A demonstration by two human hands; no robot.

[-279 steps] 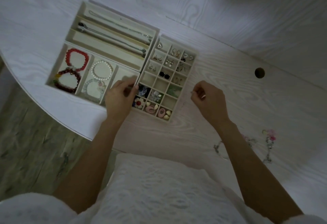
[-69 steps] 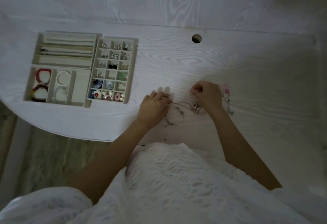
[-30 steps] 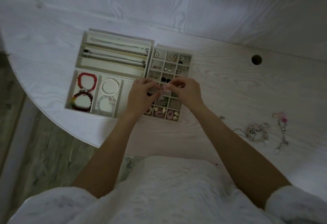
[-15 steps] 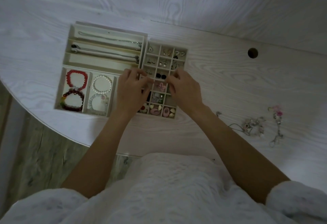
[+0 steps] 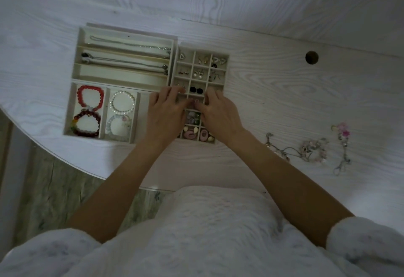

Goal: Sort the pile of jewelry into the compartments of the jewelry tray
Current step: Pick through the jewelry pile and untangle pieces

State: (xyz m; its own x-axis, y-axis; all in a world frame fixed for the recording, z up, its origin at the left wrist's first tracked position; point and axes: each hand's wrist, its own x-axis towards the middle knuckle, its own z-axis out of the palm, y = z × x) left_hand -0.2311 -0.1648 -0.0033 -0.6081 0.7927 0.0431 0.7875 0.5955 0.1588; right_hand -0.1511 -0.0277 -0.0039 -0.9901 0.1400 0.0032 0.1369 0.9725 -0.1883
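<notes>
Bracelets [image 5: 90, 99], chains and earrings already fill most of the tray [image 5: 74, 110] — both hands, left [image 5: 165, 113] and right [image 5: 218, 115], curl over its middle cells; grip unclear. Loose jewelry [image 5: 310, 152] waits at four o'clock on the table [image 5: 284, 93].

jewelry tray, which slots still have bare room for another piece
In the jewelry tray, the long slot below the two chains and the narrow slot right of the pearl bracelet look bare. The small grid is crowded; both hands cover its middle.
</notes>
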